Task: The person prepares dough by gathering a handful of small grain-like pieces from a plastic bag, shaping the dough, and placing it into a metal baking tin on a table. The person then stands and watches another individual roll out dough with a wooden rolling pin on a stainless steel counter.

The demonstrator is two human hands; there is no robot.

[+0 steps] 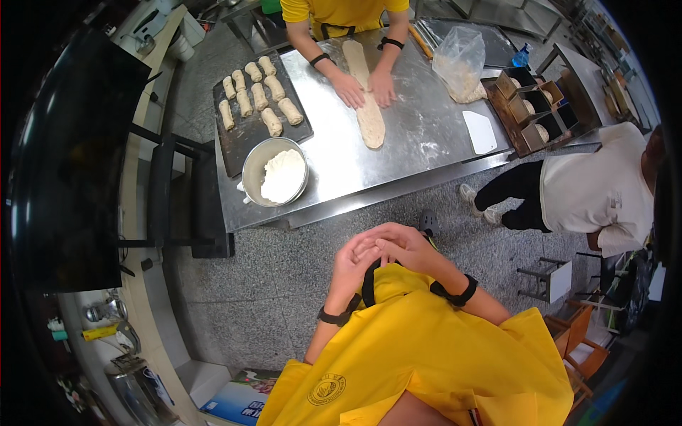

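My left hand point(352, 256) and my right hand point(403, 242) meet in front of my waist, fingers curled and overlapping. No object shows in either one, though part of the palms is hidden. Beyond them stands a steel worktable point(341, 178), apart from my hands. A co-worker across it presses both hands point(349, 89) on a long flattened strip of dough point(370, 125). On the table's near left corner is a metal pot point(249, 175) of white flour-like powder point(283, 175). Behind it, several dough rolls point(260, 96) lie on a dark baking tray point(234, 152).
At the table's right are a white dough scraper point(479, 133), a plastic bag point(459, 58), a rolling pin point(421, 41) and several loaf tins point(525, 109) holding dough. Another person point(591, 186) stands at right, near a stool point(554, 281). A black rack point(205, 197) stands left.
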